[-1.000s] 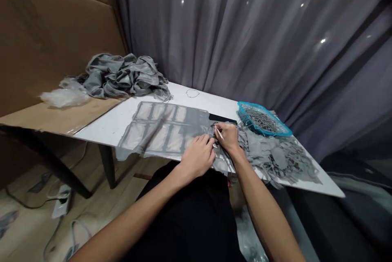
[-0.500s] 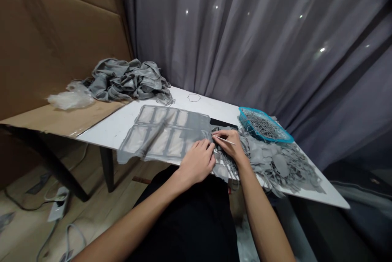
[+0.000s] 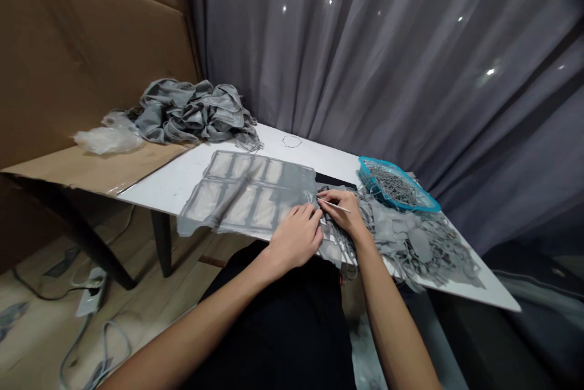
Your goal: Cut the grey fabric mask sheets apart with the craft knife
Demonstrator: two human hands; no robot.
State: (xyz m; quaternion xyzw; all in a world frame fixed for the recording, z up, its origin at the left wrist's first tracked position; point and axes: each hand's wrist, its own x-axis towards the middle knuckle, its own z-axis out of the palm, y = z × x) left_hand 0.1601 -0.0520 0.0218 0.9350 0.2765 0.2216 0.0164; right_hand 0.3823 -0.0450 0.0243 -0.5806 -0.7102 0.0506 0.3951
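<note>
A grey, thin sheet (image 3: 212,195) with several pale rectangular panels lies over the front of the table, its near edge drooping past the table edge. My left hand (image 3: 296,236) rests on the sheet's right end, its fingers lying flat on it. Close beside it, my right hand (image 3: 349,213) pinches a slim white stick-like tool (image 3: 336,205), whose tip points left toward the sheet's right edge. What the tip touches is too small to make out. Loose grey strips and scraps (image 3: 424,247) are heaped under and right of my right hand.
A blue basket (image 3: 426,202) of grey cords stands at the back right. Crumpled grey fabric pieces (image 3: 194,111) are piled at the back left, beside a clear plastic bag (image 3: 109,134). A thin dark loop (image 3: 292,142) lies on the white table (image 3: 319,154). Cardboard (image 3: 91,43) rises at left.
The view has shifted slightly. Both hands keep nearly the same place and pose, and the white tool is still held at the sheet's right edge.
</note>
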